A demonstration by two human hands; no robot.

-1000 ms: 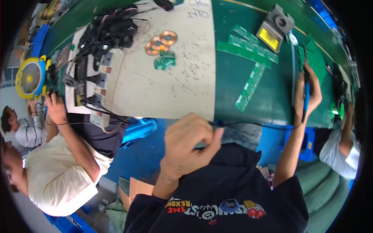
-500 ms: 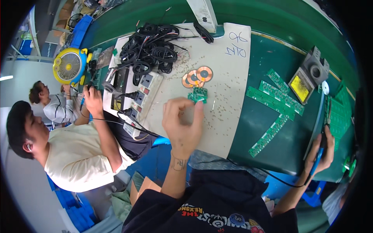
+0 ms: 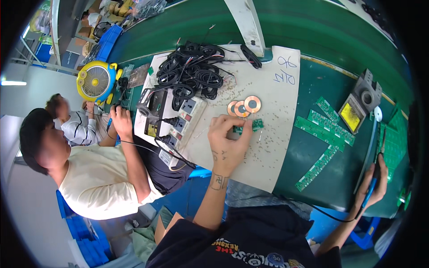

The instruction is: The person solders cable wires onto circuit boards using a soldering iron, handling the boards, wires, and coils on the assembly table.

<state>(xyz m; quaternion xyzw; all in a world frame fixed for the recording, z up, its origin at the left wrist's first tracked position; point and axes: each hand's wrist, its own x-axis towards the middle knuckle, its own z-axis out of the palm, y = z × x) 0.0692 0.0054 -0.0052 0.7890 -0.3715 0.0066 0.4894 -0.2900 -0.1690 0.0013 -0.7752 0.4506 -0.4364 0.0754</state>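
Note:
My left hand (image 3: 227, 145) is closed in a pinch at a small green circuit board (image 3: 257, 125) on the pale sheet; its fingers partly hide the board. Just beyond the fingertips lie three round copper coils (image 3: 252, 104), overlapping in a row, which seem joined to the small boards. Over at the right, my right hand (image 3: 379, 181) is wrapped round a soldering iron (image 3: 371, 191) with a blue and black handle. The iron's thin tip points away from me, beside a panel of green boards (image 3: 394, 145).
Long green circuit strips (image 3: 319, 131) lie on the green mat, near a soldering iron stand (image 3: 359, 100) with a yellow sponge. A heap of black cables (image 3: 192, 71) and a power strip (image 3: 187, 118) are at the left. Tiny bits litter the pale sheet (image 3: 286, 85). A co-worker (image 3: 103, 174) sits at my left.
My left thumb and fingers have drawn together onto the small board, which now shows at a different angle. The whole view has shifted; my right hand keeps the soldering iron at the right.

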